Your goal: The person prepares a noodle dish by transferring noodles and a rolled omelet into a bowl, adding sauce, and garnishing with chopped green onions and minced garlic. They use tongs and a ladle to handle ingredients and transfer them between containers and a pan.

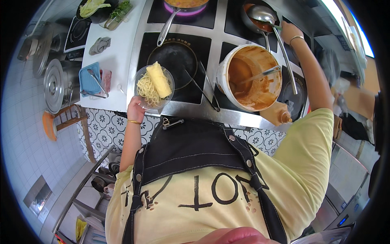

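My left hand (136,109) holds a clear plastic bowl (154,106) by its rim at the cooktop's front left. Noodles (147,87) and a pale yellow roll (159,80) lie in it. At the upper right, my right hand (291,32) is closed around something green, probably a handle, beside a pan (245,15) of red sauce. A steel ladle (260,13) rests over that pan, its long handle reaching towards me. Between my arms stands a white bucket (224,77) smeared with brown sauce, with a metal utensil (271,70) in it.
Steel tongs (210,88) lie on the cooktop. A pan of food (186,3) sits on a glowing burner behind. To the left are a grey cloth (100,45), a blue lid (90,78) with tongs, and a container of greens (117,16). A sauce bottle (275,113) lies right of the bucket.
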Motion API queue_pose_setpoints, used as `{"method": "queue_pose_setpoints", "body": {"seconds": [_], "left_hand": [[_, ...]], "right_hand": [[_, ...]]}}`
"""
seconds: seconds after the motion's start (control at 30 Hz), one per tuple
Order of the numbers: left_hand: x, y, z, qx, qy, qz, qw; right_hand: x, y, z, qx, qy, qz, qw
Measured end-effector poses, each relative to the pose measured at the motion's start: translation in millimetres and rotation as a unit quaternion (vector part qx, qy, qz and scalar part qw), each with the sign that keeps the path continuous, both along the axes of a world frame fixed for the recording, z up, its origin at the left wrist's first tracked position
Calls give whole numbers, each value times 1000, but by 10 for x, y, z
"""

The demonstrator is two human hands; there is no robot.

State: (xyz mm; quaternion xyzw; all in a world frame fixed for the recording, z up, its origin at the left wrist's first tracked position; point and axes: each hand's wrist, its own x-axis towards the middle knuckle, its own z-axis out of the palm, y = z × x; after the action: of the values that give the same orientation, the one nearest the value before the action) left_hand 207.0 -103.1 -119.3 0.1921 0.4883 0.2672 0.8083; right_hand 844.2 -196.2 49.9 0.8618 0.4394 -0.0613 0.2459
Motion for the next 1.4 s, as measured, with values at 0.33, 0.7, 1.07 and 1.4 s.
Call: {"method": "queue_pose_setpoints", "body": {"seconds": [0.33,0.7,1.07,1.4], "left_hand": [[65,162,30,-24,-19,-30,999],[54,258,32,-36,-22,-59,997],[106,351,83,-48,-18,-72,996],[44,363,0,-49,-29,-71,996]], "right_hand": [[-79,92,498,-87,-165,91,978],[-387,-572,260,-28,-96,102,990],[-521,-1181,68,158,-84,64,982],[-568,-1350,-137,281,9,-21,959]]}}
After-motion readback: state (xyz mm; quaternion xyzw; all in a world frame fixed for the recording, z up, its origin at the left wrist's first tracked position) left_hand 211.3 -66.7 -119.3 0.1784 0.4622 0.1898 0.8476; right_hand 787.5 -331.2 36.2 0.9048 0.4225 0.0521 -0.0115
